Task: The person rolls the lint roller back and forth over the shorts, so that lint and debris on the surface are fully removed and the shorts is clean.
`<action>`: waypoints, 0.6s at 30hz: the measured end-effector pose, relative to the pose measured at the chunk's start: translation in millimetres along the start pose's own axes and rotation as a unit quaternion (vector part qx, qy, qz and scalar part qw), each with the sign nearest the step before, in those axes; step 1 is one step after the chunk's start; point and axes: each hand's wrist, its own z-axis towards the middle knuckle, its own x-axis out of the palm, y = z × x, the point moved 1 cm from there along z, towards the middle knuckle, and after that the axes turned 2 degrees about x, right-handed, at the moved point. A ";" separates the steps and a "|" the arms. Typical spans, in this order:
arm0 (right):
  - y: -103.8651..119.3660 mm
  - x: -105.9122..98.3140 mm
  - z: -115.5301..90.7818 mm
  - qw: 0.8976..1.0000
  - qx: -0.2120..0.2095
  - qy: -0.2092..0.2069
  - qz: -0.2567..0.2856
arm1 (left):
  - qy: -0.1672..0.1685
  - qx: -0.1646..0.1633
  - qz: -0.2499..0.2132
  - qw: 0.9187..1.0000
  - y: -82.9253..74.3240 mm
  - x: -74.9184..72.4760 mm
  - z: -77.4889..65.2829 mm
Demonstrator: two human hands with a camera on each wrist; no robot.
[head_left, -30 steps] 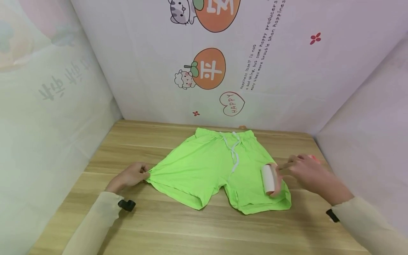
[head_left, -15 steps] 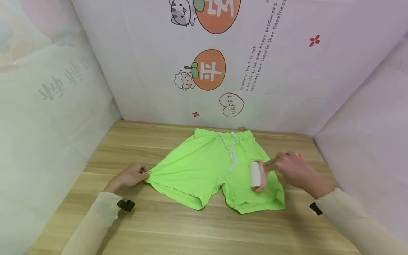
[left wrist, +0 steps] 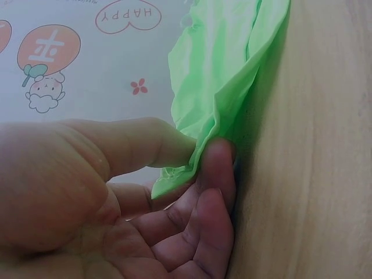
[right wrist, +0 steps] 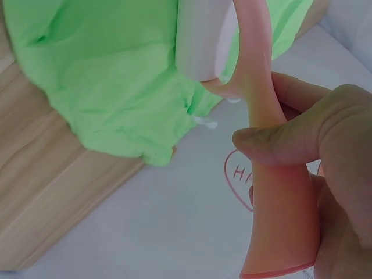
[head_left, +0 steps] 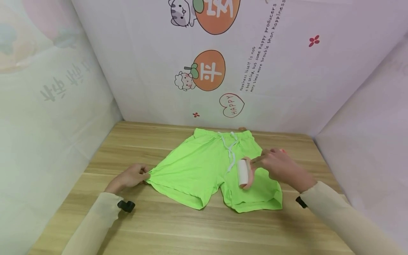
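Note:
Bright green shorts (head_left: 191, 166) with a white drawstring (head_left: 232, 150) lie spread on the wooden table, waistband toward the back wall. At the left leg's outer hem corner, my left hand (head_left: 132, 175) pinches the cloth between thumb and fingers; the left wrist view shows the green fabric (left wrist: 218, 104) drawn taut from that pinch. My right hand (head_left: 280, 166) grips the pink handle (right wrist: 282, 215) of a lint roller, thumb laid along it. The roller's white cylinder (head_left: 243, 173) lies over the right leg, just right of the drawstring's end.
The table (head_left: 191, 233) has wood grain and runs back to a white printed wall (head_left: 143, 71). Pale side walls (head_left: 366, 113) stand left and right. A small orange-brown piece (head_left: 242, 129) shows at the table's back edge behind the waistband.
My right hand has moved left with the lint roller, from the right leg's outer side toward the middle. The right leg's outer edge has shifted slightly left. My left hand stays put.

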 end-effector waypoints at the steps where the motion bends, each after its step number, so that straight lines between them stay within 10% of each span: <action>1: 1.8 0.3 3.4 1.000 -0.003 0.000 -0.005 | 0.000 0.000 0.001 1.000 0.3 0.0 0.2; 18: 18.2 12.6 66.8 1.000 -0.030 -0.003 -0.003 | 0.003 0.004 -0.006 1.000 2.0 -1.1 1.5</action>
